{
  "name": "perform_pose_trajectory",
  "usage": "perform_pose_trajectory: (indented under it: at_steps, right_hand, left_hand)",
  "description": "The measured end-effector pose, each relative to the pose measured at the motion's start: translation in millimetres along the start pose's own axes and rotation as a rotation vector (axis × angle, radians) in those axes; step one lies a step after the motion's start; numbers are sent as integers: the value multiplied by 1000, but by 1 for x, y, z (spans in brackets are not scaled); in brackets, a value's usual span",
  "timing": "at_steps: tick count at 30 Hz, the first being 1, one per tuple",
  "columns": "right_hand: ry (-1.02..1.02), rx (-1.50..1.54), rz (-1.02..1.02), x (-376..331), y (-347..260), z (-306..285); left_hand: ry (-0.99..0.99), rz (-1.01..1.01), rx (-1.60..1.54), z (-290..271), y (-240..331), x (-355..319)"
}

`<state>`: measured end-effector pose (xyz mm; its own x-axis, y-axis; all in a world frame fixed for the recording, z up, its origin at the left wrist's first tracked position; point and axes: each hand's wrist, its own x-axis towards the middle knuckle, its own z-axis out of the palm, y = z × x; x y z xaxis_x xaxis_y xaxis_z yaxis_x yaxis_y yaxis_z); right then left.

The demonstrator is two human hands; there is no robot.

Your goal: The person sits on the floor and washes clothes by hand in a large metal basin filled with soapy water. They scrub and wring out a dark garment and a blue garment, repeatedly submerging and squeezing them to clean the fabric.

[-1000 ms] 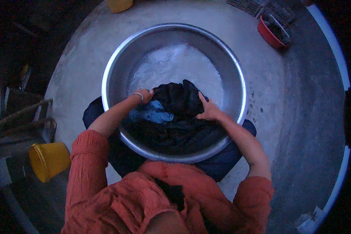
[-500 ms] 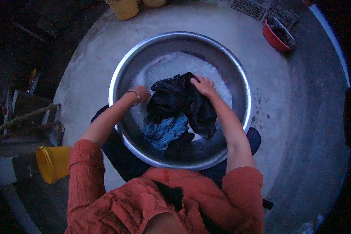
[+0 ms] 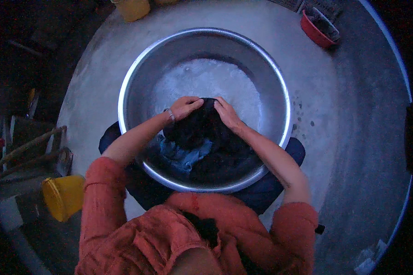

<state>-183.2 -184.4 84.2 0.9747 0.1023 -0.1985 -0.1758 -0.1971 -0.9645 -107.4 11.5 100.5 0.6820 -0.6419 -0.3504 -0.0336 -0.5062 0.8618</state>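
Note:
A wide metal basin (image 3: 280, 82) stands between my knees, with cloudy, sudsy water (image 3: 202, 75) inside. Over its middle, my left hand (image 3: 187, 107) and my right hand (image 3: 225, 112) pinch the far edge of a black piece of clothing (image 3: 211, 128), a short way apart. The fingers of both are closed on the cloth. The black garment hangs down toward me and spreads over the near part of the basin. Beside it, nearer my left forearm, lies a crumpled blue cloth (image 3: 186, 153). A bracelet circles my left wrist. The garment's exact kind is too dark to tell.
On the left, a yellow bucket (image 3: 64, 197) lies tipped near wooden poles (image 3: 27, 146). Another yellow bucket (image 3: 132, 9) is at the far left. A red tub (image 3: 317, 33) with things in it sits at the far right, by grey crates (image 3: 287, 3). Wet spots mark the concrete floor (image 3: 314, 151).
My left hand has moved right onto the black garment, and my right hand has come inward and slightly nearer. Both now hold its edge together. The view has shifted a little.

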Motion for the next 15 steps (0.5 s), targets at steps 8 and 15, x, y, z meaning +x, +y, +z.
perform_pose_trajectory:
  at_steps: [8, 15]
  right_hand:
    - [227, -700, -419, -78, -38, 87]
    - [403, -894, -311, 28, 14, 86]
  left_hand:
    - [244, 384, 763, 39, 4, -100]
    - [247, 33, 897, 21, -49, -7]
